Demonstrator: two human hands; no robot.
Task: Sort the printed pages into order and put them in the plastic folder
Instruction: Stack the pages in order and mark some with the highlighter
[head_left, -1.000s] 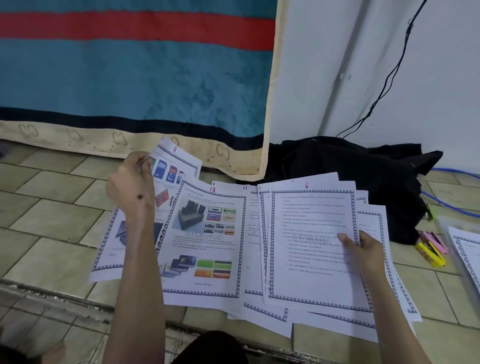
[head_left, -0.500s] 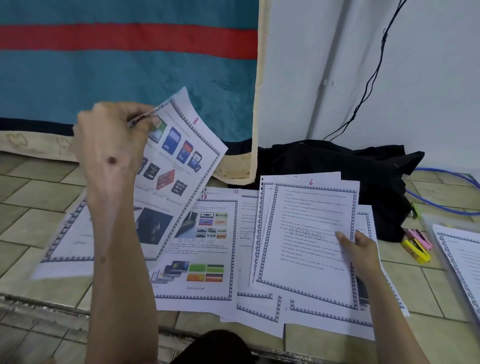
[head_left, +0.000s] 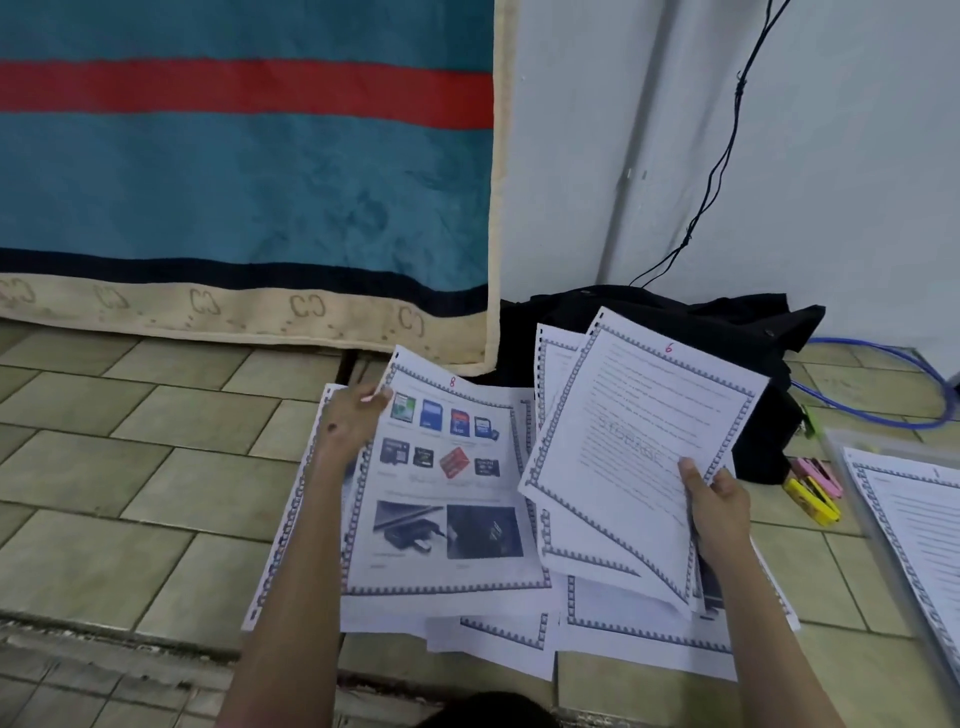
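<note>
Head view, items as I am seeing them: left hand (head_left: 353, 415) pinching top left corner of page 8 (head_left: 447, 499), sheet lying over loose pages (head_left: 613, 639) spread on tiled floor (head_left: 130, 467); right hand (head_left: 719, 501) gripping fanned stack topped by page 6 (head_left: 639, 431), raised and tilted; hands well apart; plastic folder (head_left: 852, 467) with page inside sitting at right edge; yellow and pink clips (head_left: 813, 488) just beside it; black bag (head_left: 675, 322) lying behind pages
</note>
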